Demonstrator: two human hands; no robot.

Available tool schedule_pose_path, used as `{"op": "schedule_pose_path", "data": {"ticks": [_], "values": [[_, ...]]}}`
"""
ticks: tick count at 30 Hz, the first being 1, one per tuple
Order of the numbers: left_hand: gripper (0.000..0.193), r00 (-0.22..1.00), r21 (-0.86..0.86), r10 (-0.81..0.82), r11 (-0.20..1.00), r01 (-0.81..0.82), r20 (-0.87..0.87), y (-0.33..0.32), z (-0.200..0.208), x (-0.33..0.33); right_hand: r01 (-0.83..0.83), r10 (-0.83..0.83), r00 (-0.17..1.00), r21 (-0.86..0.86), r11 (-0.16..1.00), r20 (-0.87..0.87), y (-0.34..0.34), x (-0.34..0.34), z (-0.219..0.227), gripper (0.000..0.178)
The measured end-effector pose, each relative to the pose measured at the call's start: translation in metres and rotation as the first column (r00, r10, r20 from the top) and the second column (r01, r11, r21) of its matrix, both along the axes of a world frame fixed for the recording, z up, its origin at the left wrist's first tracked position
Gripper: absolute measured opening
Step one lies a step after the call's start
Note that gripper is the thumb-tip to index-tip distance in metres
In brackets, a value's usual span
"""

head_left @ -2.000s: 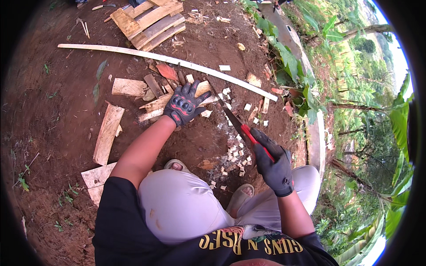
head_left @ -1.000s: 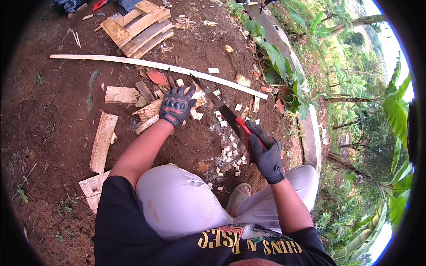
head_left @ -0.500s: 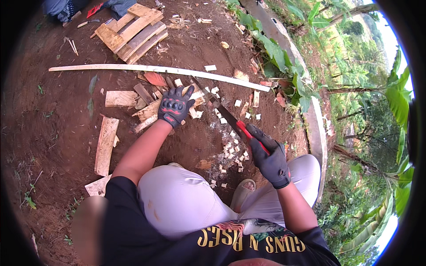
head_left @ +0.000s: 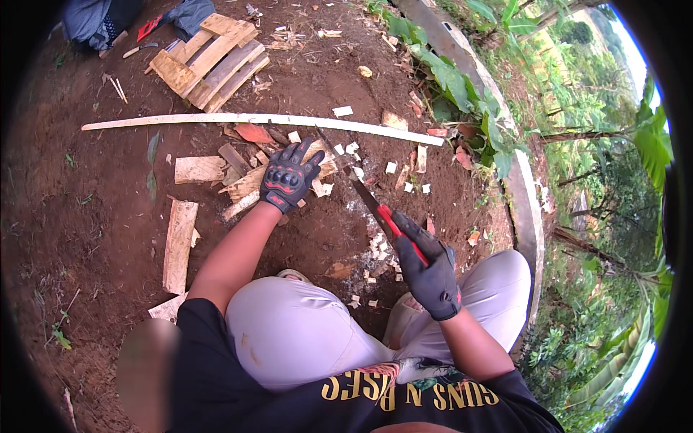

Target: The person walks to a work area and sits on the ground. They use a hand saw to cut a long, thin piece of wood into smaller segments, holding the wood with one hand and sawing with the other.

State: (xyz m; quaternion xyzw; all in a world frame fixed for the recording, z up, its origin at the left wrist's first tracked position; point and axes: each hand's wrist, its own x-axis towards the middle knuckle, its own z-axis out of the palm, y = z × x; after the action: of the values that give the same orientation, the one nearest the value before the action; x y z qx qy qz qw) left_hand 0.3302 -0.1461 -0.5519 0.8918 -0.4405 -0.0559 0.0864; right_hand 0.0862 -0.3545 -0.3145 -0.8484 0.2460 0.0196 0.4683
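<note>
My left hand (head_left: 289, 175), in a black glove with red trim, lies with its fingers spread over a piece of wood (head_left: 326, 160), pressing it on other wood pieces. My right hand (head_left: 430, 268), gloved too, is wrapped around the red handle of a handsaw (head_left: 368, 195). The saw's dark blade slants up and left, passing the right end of the wood under my left hand. Whether its teeth are inside a cut cannot be made out. A long thin pale wood strip (head_left: 238, 117) lies just beyond the blade tip.
Small cut wood blocks (head_left: 379, 247) and sawdust are scattered between my feet and the saw. Loose boards (head_left: 179, 245) lie at left. A slatted wooden pallet piece (head_left: 216, 61) sits farther off, near a knife (head_left: 140, 50). A concrete edge (head_left: 521, 195) and plants border the right.
My right hand has drawn the saw back toward my body and slightly left. My left hand keeps its place on the wood. The whole view has shifted a little.
</note>
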Motion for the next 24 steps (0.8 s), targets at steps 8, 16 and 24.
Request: {"op": "schedule_pose_path", "data": {"ticks": [8,16,24], "values": [[0.044,0.998,0.009,0.050,0.999,-0.049,-0.029,0.006,-0.002,0.002,-0.015,0.015,0.996,-0.008,1.000,-0.085,-0.013,-0.027,0.054,0.040],[0.044,1.000,0.002,0.016,1.000,-0.016,-0.014,-0.003,0.002,0.003,-0.026,0.017,0.995,-0.079,0.997,-0.102,-0.014,-0.010,0.033,0.040],[0.046,0.998,0.037,0.042,0.999,-0.040,-0.052,-0.012,0.011,-0.001,-0.007,0.002,0.998,-0.073,0.997,-0.061,-0.003,-0.014,0.033,0.040]]}}
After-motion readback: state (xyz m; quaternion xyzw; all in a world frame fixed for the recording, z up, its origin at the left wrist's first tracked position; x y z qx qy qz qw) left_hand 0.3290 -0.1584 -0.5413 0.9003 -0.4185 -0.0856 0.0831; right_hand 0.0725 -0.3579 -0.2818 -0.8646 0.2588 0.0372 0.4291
